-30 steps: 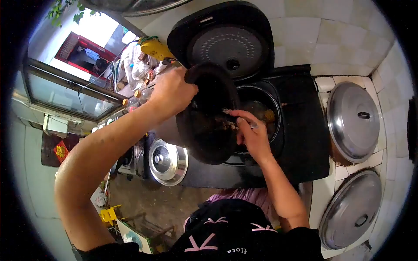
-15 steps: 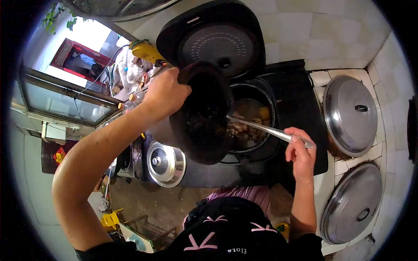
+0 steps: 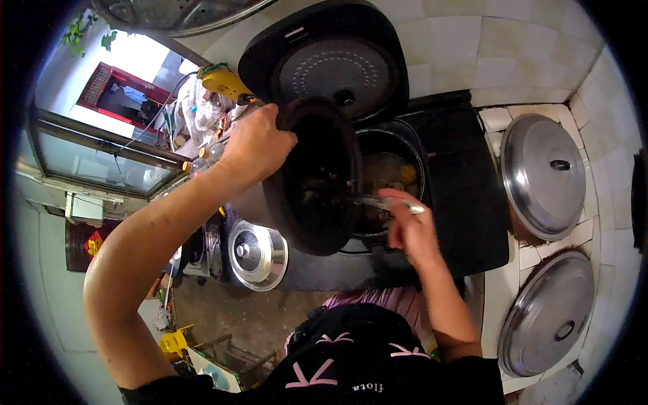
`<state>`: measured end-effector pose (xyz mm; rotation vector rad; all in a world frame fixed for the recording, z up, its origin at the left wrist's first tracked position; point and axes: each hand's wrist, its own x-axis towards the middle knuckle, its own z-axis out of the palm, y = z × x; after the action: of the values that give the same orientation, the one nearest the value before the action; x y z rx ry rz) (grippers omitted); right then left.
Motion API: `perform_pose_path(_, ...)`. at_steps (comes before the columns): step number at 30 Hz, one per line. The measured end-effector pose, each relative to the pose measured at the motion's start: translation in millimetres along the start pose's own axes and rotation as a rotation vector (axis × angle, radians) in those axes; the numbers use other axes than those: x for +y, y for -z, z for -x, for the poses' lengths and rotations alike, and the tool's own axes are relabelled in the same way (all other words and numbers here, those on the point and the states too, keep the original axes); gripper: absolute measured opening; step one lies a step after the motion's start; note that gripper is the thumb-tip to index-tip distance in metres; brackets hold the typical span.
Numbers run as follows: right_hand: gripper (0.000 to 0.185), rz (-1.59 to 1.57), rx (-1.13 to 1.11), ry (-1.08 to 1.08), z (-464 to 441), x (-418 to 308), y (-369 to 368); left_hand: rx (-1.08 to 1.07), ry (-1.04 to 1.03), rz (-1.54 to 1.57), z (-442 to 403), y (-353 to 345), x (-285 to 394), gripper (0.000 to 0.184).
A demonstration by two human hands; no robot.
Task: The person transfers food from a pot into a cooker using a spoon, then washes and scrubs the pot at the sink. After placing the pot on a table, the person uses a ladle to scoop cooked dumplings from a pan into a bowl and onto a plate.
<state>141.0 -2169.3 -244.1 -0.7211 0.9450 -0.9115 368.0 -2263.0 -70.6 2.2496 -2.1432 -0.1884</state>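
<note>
My left hand (image 3: 260, 143) grips the upper rim of a dark pot (image 3: 317, 182), which is tilted on its side with its opening facing right. In my right hand (image 3: 410, 226) is a metal spoon (image 3: 371, 201); its far end reaches into the pot's dark opening, blurred by motion. Just right of the pot and partly behind it, the round inner bowl (image 3: 420, 162) of a black cooker holds liquid with brown pieces and a yellow lump. The cooker's lid (image 3: 337, 67) stands raised behind it.
Two large metal lids (image 3: 543, 177) (image 3: 550, 317) lie on the tiled counter at the right. A shiny lidded pot (image 3: 258, 255) is left of the cooker's black surface. Bottles (image 3: 202, 158) and bags are near the window. A large metal lid (image 3: 189, 13) overhangs the top left.
My right hand has moved left with the spoon, whose end has gone from the inner bowl's edge into the tilted pot. My left hand still holds the pot in nearly the same place.
</note>
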Motion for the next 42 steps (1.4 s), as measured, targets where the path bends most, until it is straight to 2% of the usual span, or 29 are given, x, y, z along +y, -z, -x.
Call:
perform_pose_path(8,0.03,-0.087,0.294,0.273,46.8,-12.5,81.3,0.009,-0.015,-0.021,2.0,3.6,-2.1,0.035)
perform_pose_path(10,0.03,-0.07,0.246,0.26,42.1,-16.8,67.5,-0.005,-0.009,-0.036,0.6,3.3,-2.5,0.035)
perform_pose_path(16,0.024,0.021,-0.08,0.12,-12.4,-14.3,-18.4,0.017,-0.016,-0.005,2.9,0.8,-5.3,0.034)
perform_pose_path(18,0.025,0.057,-0.074,0.183,-24.3,-3.0,-17.5,0.015,-0.018,-0.004,4.3,1.2,-7.1,0.036)
perform_pose_path(22,0.033,0.02,0.105,0.23,0.4,-11.3,37.0,0.031,-0.002,0.002,7.8,4.8,-9.7,0.037)
perform_pose_path(24,0.03,-0.026,0.209,0.258,18.0,-13.5,67.6,0.041,0.002,-0.001,6.0,3.5,-15.0,0.037)
perform_pose_path(27,0.03,-0.061,0.265,0.276,32.5,-17.2,71.1,0.043,0.004,0.077,2.3,0.4,-23.7,0.036)
perform_pose_path(31,0.03,-0.068,0.106,0.154,17.4,-4.9,13.4,0.033,0.052,0.067,8.1,6.4,-16.6,0.036)
perform_pose_path(34,0.029,-0.041,-0.004,0.099,7.1,8.1,-12.5,0.043,-0.083,-0.07,5.9,0.8,-30.0,0.035)
perform_pose_path(36,0.028,0.022,0.043,0.076,9.4,10.1,-7.1,0.035,-0.042,-0.005,10.7,2.4,-31.7,0.036)
perform_pose_path(42,0.029,-0.107,0.261,0.229,48.3,-3.0,77.0,0.074,0.038,0.091,19.1,5.3,-46.5,0.038)
